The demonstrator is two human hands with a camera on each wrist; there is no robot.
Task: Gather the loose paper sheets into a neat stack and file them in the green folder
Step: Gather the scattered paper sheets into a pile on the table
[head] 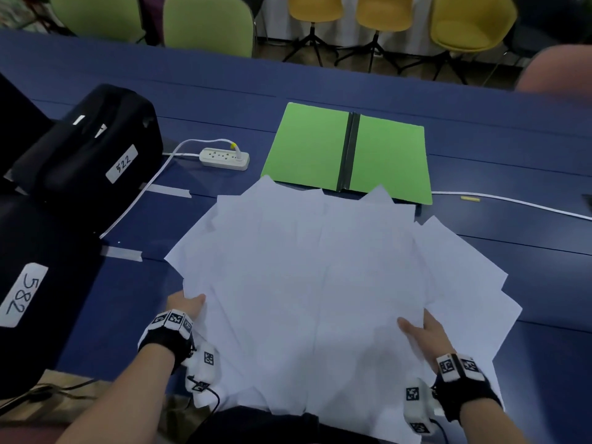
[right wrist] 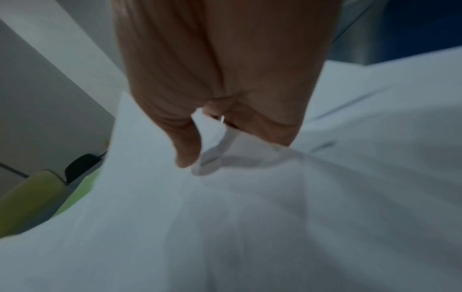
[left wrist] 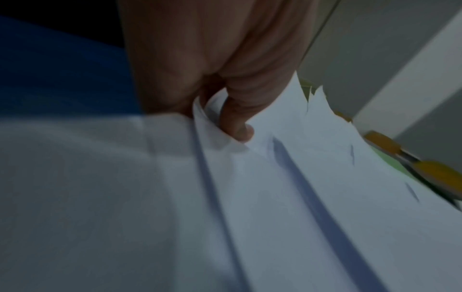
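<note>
Several white paper sheets [head: 320, 283] lie fanned out and overlapping on the blue table [head: 224, 91], their near edges hanging over the table's front edge. My left hand [head: 185, 304] grips the fan's left edge, thumb on top [left wrist: 237, 126], fingers under the paper [left wrist: 275, 197]. My right hand [head: 419, 331] pinches the right side, thumb [right wrist: 187, 150] on top, with the sheets [right wrist: 250, 227] bunching between thumb and fingers. The green folder [head: 346, 152] lies open and flat just beyond the sheets, a dark spine down its middle; the far sheet corners overlap its near edge.
Two black cases with numbered labels [head: 93, 145] [head: 28, 283] stand at the left. A white power strip [head: 224, 158] and its cables [head: 512, 203] lie by the folder. Green and yellow chairs [head: 378, 14] line the table's far side.
</note>
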